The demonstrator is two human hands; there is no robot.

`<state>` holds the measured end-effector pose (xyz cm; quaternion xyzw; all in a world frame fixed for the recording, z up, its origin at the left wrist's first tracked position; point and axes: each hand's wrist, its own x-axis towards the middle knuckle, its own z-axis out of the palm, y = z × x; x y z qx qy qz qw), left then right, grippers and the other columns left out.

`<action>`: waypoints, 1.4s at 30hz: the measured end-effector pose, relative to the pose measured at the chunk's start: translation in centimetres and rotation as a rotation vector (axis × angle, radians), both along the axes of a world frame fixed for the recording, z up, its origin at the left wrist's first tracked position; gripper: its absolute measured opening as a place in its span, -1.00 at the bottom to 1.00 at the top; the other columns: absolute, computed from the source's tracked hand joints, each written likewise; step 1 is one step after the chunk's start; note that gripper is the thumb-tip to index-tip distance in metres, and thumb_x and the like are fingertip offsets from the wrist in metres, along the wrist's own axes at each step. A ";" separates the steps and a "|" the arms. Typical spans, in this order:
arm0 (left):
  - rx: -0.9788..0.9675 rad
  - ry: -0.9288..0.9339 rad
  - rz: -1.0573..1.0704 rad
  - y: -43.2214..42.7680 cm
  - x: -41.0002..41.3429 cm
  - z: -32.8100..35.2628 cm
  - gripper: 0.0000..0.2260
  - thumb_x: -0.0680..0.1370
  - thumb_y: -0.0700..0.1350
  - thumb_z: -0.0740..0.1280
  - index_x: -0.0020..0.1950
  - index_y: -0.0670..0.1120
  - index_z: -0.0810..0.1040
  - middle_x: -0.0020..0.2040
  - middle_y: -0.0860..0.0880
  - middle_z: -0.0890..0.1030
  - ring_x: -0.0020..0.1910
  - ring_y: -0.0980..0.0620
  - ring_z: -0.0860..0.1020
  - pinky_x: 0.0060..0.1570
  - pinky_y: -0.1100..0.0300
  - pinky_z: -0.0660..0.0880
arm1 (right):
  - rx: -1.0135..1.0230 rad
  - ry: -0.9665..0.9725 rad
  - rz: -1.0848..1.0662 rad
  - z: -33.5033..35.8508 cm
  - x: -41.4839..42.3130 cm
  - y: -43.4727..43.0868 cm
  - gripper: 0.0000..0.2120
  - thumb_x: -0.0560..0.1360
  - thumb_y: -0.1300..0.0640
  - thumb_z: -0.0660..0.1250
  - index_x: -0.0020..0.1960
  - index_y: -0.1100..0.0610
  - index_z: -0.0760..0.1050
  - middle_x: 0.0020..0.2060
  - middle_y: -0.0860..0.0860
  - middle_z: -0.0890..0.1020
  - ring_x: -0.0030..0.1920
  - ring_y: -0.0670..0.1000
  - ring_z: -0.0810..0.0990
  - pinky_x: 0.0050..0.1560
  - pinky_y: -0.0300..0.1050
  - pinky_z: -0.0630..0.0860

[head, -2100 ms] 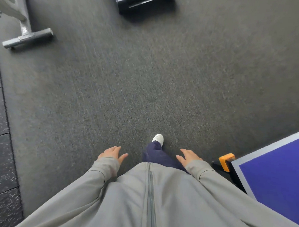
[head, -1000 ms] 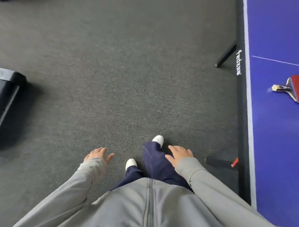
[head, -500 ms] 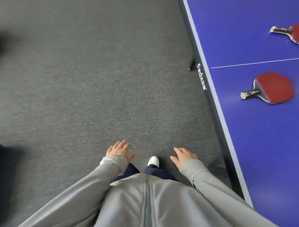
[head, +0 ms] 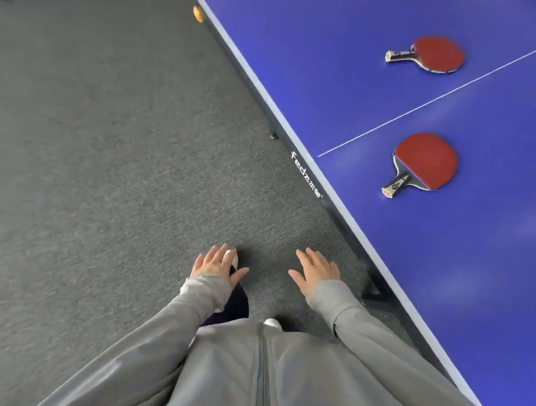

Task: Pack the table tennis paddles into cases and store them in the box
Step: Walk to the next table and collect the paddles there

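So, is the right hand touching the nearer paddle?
Apart. The head view shows the right hand open over the carpet, short of the table edge, with bare blue tabletop between it and the nearer paddle.

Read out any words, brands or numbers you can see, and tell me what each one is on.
"fedz": white lettering on the dark side rail of the table; the characters after it are too blurred to read.
A small mark on the handle of the near paddle: too small to read.
Nothing legible on the far paddle.
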<state>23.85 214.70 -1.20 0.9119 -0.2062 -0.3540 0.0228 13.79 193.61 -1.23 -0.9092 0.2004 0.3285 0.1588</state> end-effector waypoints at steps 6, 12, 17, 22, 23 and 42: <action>-0.006 0.036 -0.132 -1.5 12.2 0.8 -0.41 0.60 0.23 0.01 0.55 0.02 -0.03 0.57 0.03 -0.05 0.54 0.01 -0.11 0.50 0.04 -0.13 | -0.058 0.053 -0.154 2.0 7.4 -0.5 -0.45 0.61 -0.18 -0.05 0.54 -0.03 -0.05 0.54 -0.02 0.03 0.54 0.01 -0.04 0.49 0.12 -0.02; -0.095 0.024 -0.269 -6.5 20.5 3.1 -0.42 0.60 0.22 -0.01 0.55 0.01 0.00 0.57 0.01 -0.04 0.54 0.01 -0.10 0.51 0.04 -0.12 | -0.105 -0.036 -0.474 4.4 11.4 -3.8 -0.45 0.61 -0.17 -0.02 0.53 0.00 0.03 0.52 -0.02 0.14 0.51 0.01 0.10 0.47 0.06 0.10; -0.178 -0.011 -0.410 -13.0 23.7 4.9 -0.43 0.60 0.21 0.02 0.55 0.00 0.01 0.57 0.02 0.00 0.54 0.02 -0.06 0.50 0.07 -0.10 | -0.081 -0.190 -0.879 4.6 10.9 -7.2 -0.47 0.60 -0.10 0.10 0.51 0.08 0.14 0.47 0.05 0.25 0.47 0.07 0.20 0.38 0.01 0.22; -0.200 -0.010 -0.487 -19.4 24.4 4.8 -0.42 0.60 0.21 0.01 0.55 0.01 0.00 0.57 0.05 0.00 0.54 0.03 -0.03 0.49 0.09 -0.06 | -0.083 -0.404 -1.341 3.1 10.2 -12.0 -0.51 0.55 -0.04 0.25 0.39 0.19 0.30 0.30 0.15 0.44 0.32 0.16 0.38 0.29 0.08 0.36; -0.195 -0.010 -0.487 -20.4 24.4 4.6 -0.42 0.60 0.22 0.01 0.55 0.02 0.00 0.56 0.06 0.01 0.53 0.04 -0.02 0.49 0.09 -0.05 | -0.082 -0.426 -1.400 2.8 10.2 -13.2 -0.51 0.55 -0.03 0.26 0.37 0.20 0.31 0.28 0.15 0.45 0.30 0.16 0.39 0.26 0.10 0.39; -0.154 0.007 -0.419 -34.2 31.7 3.1 -0.44 0.59 0.17 0.13 0.53 0.01 0.11 0.53 0.04 0.14 0.49 -0.01 0.14 0.44 0.04 0.14 | -0.033 -0.149 -1.822 -0.6 14.6 -24.9 -0.61 0.42 0.04 0.35 0.12 0.27 0.41 0.09 0.21 0.54 0.13 0.25 0.51 0.05 0.02 0.43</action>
